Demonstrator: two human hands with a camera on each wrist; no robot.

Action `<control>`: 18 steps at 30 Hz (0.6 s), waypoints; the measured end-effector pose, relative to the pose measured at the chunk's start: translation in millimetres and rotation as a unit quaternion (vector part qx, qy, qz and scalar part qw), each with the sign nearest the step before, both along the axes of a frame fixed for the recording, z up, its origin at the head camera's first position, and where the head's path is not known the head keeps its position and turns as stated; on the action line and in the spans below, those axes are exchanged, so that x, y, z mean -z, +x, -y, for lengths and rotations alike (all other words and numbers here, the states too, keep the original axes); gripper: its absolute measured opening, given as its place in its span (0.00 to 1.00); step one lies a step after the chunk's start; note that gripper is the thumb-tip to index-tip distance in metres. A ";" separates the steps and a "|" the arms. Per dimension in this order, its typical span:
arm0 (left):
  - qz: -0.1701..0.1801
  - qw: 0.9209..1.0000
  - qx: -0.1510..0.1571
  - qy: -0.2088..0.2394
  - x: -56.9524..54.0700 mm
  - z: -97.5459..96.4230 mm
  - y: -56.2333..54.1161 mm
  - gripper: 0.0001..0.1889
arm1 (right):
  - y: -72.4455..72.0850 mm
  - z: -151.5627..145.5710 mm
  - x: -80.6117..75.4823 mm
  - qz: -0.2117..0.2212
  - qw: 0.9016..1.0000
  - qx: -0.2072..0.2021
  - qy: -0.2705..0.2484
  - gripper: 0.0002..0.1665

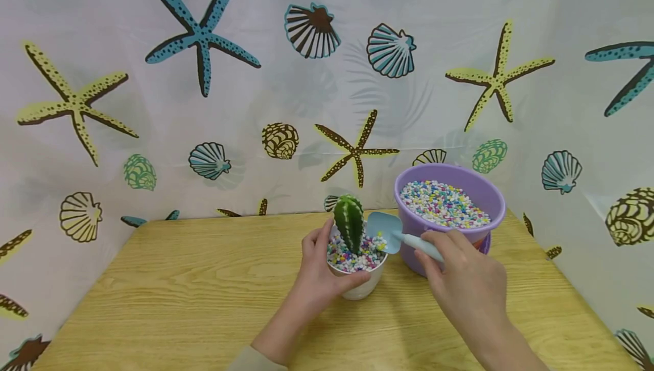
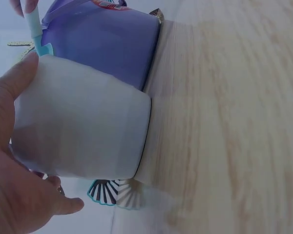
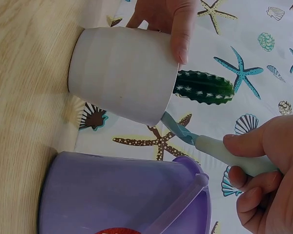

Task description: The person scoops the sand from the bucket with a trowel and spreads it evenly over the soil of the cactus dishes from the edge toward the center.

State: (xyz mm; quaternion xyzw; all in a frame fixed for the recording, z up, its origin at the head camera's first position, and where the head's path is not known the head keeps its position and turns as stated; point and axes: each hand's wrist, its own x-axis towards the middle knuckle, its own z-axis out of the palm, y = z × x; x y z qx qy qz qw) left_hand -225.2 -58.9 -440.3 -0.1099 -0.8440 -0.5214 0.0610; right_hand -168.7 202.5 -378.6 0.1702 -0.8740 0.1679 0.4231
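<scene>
And it's scooped beads being tipped in, by the look of it! The white pot (image 1: 364,287) is gripped by the left hand (image 1: 318,273); the blue scoop (image 1: 390,236) is held by its handle in the right hand (image 1: 467,272), its blade at the rim. A steady tilt beside the cactus (image 1: 349,226) seems called for. Beads (image 1: 352,261) in pot and purple bucket (image 1: 413,262) are shown only from the head; by both wrist views, the pot's base is revealed, set on the table (image 1: 204,280).
</scene>
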 end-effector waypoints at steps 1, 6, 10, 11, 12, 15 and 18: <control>0.000 1.000 0.005 -0.002 0.3 0.8 -0.1 0.68 | 0.0 0.2 0.2 -0.002 1.000 0.000 0.002 0.19; 0.009 0.999 0.036 -0.001 0.8 5.7 -1.5 0.68 | 0.0 1.2 0.9 -0.017 1.000 -0.003 0.010 0.20; 0.012 0.999 0.037 0.003 1.4 5.8 -2.1 0.68 | -0.3 2.0 1.9 -0.035 0.999 -0.004 0.018 0.20; 0.011 0.999 0.033 0.003 1.3 5.0 -1.9 0.68 | -0.3 2.3 2.2 -0.039 0.999 -0.004 0.020 0.20; 0.011 1.000 0.029 0.004 1.3 4.1 -1.9 0.69 | -0.4 2.7 2.6 -0.043 0.999 -0.004 0.021 0.20; 0.010 1.000 0.015 0.005 0.9 0.7 -1.2 0.69 | -0.5 4.0 3.8 -0.050 0.998 -0.003 0.026 0.21; 0.007 1.000 0.003 0.002 0.7 -2.0 -0.7 0.68 | -0.7 5.7 5.2 -0.057 0.998 -0.001 0.031 0.23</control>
